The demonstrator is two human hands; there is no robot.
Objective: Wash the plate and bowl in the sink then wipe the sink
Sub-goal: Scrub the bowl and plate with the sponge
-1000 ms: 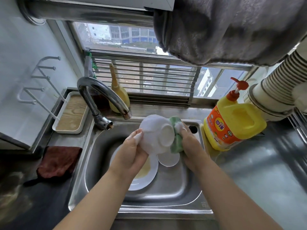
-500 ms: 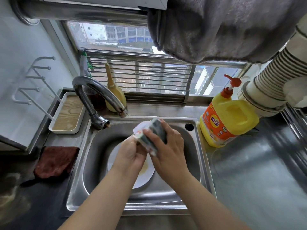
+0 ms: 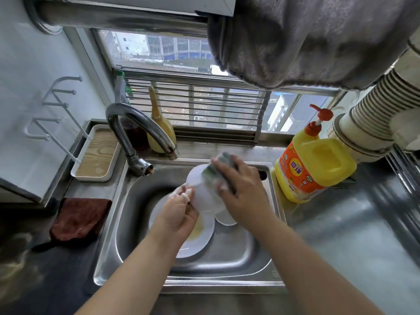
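Over the steel sink (image 3: 256, 264), my left hand (image 3: 179, 214) grips the near rim of a white bowl (image 3: 204, 192), which is tilted above the basin. My right hand (image 3: 243, 192) holds a green-and-grey sponge (image 3: 219, 163) and presses it on the bowl's outer side; the sponge is blurred. A white plate (image 3: 193, 244) with a yellowish smear lies on the sink bottom under my left hand. A second small white dish (image 3: 223, 219) peeks out below the bowl.
The curved faucet (image 3: 138, 126) arches over the sink's back left. A yellow detergent jug (image 3: 313, 164) with a red pump stands at the right rim. A brown cloth (image 3: 79, 218) lies left of the sink, a wood-lined tray (image 3: 97, 153) behind it. Grey fabric (image 3: 306, 39) hangs overhead.
My right hand with the sponge has slid up and back across the bowl, and more of the white bowl shows now. My left hand still grips the rim.
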